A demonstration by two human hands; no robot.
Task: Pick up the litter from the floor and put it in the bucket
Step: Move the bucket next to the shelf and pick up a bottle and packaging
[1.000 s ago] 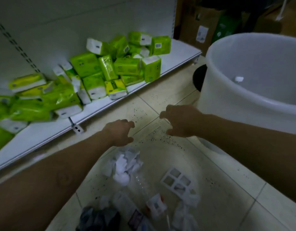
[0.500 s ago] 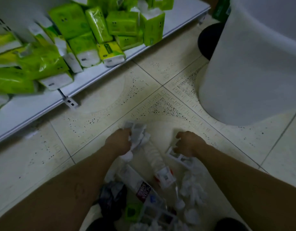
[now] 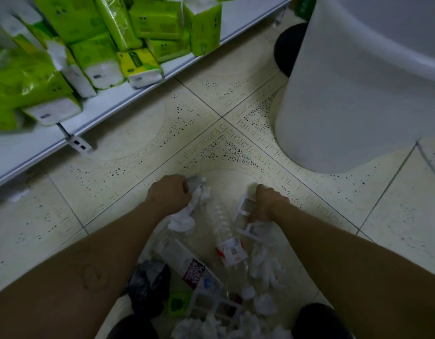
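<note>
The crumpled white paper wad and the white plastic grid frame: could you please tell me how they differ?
The crumpled white paper wad is shapeless; the white plastic grid frame has straight bars and openings. The left hand grips the wad, the right hand the frame. Both are white.

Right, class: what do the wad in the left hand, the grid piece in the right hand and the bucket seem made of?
Wad: likely tissue paper, matt white, softly crumpled folds.
Grid piece: probably rigid plastic, smooth white, thin straight bars round open cells.
Bucket: seemingly plastic, smooth, even white wall with a moulded rim.
</note>
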